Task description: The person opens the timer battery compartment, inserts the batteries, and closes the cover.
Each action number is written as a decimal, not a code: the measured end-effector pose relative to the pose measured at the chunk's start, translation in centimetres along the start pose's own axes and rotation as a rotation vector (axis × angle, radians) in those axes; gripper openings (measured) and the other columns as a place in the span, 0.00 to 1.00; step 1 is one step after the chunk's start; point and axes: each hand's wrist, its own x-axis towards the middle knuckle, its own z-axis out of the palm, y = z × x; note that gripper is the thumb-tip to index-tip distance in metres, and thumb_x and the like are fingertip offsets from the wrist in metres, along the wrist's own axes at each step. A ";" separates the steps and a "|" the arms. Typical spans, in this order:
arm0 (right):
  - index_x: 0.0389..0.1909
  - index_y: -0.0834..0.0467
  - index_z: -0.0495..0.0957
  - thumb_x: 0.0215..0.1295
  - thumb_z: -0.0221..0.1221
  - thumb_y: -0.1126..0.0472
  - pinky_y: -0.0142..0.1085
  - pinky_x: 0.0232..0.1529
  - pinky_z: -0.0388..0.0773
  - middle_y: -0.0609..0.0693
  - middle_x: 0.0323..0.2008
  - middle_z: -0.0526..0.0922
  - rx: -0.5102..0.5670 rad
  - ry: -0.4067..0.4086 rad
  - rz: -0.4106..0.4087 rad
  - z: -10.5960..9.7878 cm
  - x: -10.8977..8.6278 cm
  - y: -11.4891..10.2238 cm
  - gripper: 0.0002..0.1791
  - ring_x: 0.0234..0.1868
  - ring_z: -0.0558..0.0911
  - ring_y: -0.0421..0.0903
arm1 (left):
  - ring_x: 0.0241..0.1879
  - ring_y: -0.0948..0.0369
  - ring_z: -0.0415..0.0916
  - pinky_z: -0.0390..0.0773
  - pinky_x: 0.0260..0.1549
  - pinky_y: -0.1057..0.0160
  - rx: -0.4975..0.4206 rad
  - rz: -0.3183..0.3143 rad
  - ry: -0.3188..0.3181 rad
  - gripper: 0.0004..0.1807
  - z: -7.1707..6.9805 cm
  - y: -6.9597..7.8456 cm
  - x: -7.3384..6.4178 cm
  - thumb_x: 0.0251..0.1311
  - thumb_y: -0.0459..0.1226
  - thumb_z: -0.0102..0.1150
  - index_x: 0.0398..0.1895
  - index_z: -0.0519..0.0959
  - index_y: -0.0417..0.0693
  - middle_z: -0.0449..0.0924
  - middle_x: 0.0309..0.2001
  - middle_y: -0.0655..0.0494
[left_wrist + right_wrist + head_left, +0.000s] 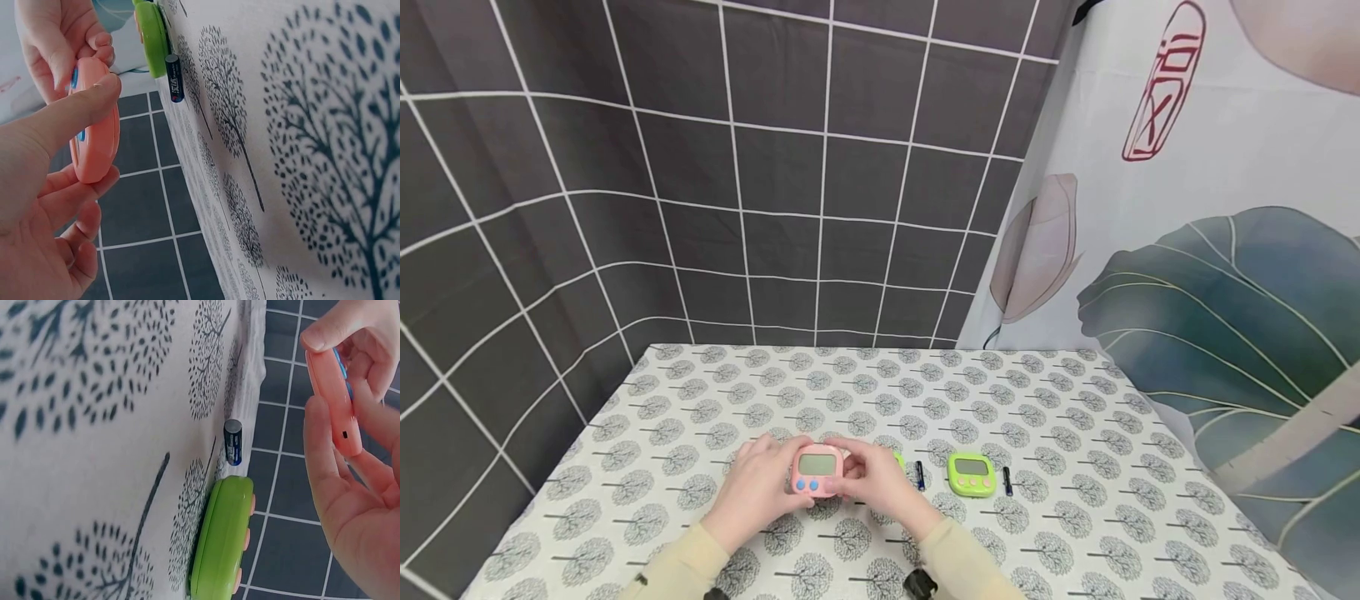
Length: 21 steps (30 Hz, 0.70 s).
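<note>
A small pink digital timer (817,470) with a grey screen and blue buttons is held up above the table, its screen toward the head camera. My left hand (754,482) grips its left side, thumb on one edge and fingers on the other. At the opposite side my right hand (883,483) pinches the timer, the thumb low on its front near the buttons. From the left wrist view the pink case (100,134) appears edge-on between the hands. The right wrist view shows a small dark slot in its rim.
A green timer (972,475) with pink buttons lies right of my hands, a dark AAA-size battery (1007,481) beside it. Another green timer (899,460) is mostly hidden behind my right hand, next to a second battery (920,475). The tree-print tablecloth (865,383) meets a dark grid curtain (775,167).
</note>
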 end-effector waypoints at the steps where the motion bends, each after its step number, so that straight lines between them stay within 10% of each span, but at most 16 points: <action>1: 0.62 0.60 0.70 0.48 0.70 0.64 0.27 0.31 0.79 0.49 0.30 0.82 -0.013 -0.010 -0.004 0.0 0.0 0.0 0.37 0.27 0.80 0.36 | 0.36 0.64 0.66 0.65 0.42 0.60 0.003 0.002 0.002 0.44 0.0 0.0 0.0 0.26 0.49 0.79 0.55 0.75 0.48 0.81 0.33 0.62; 21: 0.61 0.57 0.71 0.42 0.72 0.70 0.25 0.33 0.79 0.48 0.33 0.78 -0.002 -0.029 0.000 -0.1 -0.6 -0.6 0.40 0.29 0.79 0.36 | 0.38 0.64 0.70 0.68 0.45 0.56 -0.072 -0.037 -0.034 0.44 0.1 0.0 -0.2 0.28 0.50 0.78 0.57 0.74 0.51 0.82 0.43 0.61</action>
